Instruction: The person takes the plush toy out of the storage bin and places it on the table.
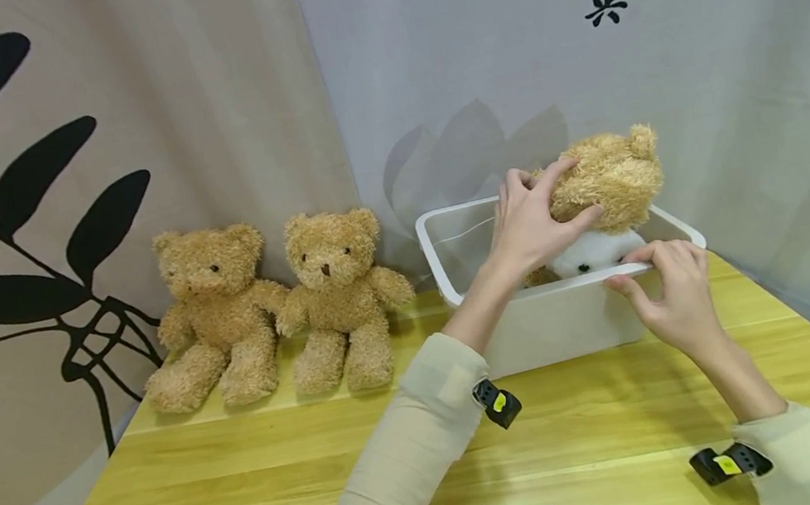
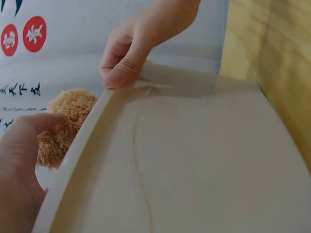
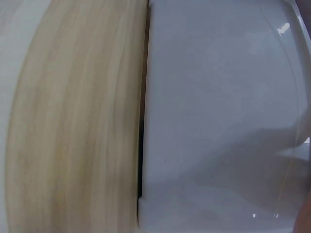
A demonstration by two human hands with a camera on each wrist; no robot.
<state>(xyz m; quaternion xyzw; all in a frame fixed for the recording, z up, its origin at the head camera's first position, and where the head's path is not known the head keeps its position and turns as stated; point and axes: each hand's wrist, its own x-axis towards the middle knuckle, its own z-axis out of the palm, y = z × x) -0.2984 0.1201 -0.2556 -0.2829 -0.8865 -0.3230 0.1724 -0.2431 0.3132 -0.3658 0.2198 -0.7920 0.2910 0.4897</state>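
In the head view, a white plastic bin stands on the table at the right, its near side lifted a little at the left wrist view's angle or level, I cannot tell. My left hand reaches over its rim and holds a fluffy tan teddy bear by the head, thumb on the near side. Below that head, a white plush toy with a dark eye shows inside the bin. My right hand grips the bin's front rim near the right corner, thumb outside. The bear's lower body is hidden.
Two more tan teddy bears, a left one and a right one, sit side by side on the wooden table. Behind everything hangs a printed cloth with dark leaves and characters.
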